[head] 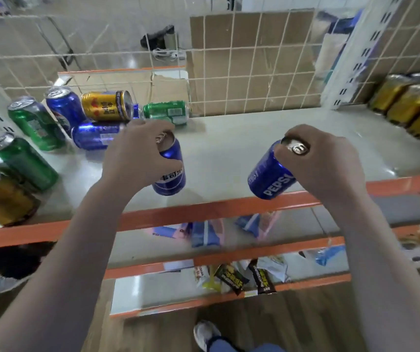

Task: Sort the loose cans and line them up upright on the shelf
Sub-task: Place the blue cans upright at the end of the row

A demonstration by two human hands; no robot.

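Observation:
My left hand (137, 151) grips a blue Pepsi can (170, 171) from above, near the white shelf's (229, 148) middle. My right hand (325, 158) grips a second blue Pepsi can (269, 174) by its top, tilted, over the shelf's front edge. At the left lie loose cans: a gold can (107, 105) on its side, a green can (165, 113) on its side and a blue can (94, 135) lying flat. Upright there are a blue can (64, 107), two green cans (36, 123) (23, 161) and a gold can (0, 196).
A row of gold cans (412, 107) stands at the shelf's right end. A wire grid (229, 80) backs the shelf, with cardboard behind it. An orange rail (203, 212) edges the front. Lower shelves hold snack packets (231, 275). My shoe (206, 334) is on the wooden floor.

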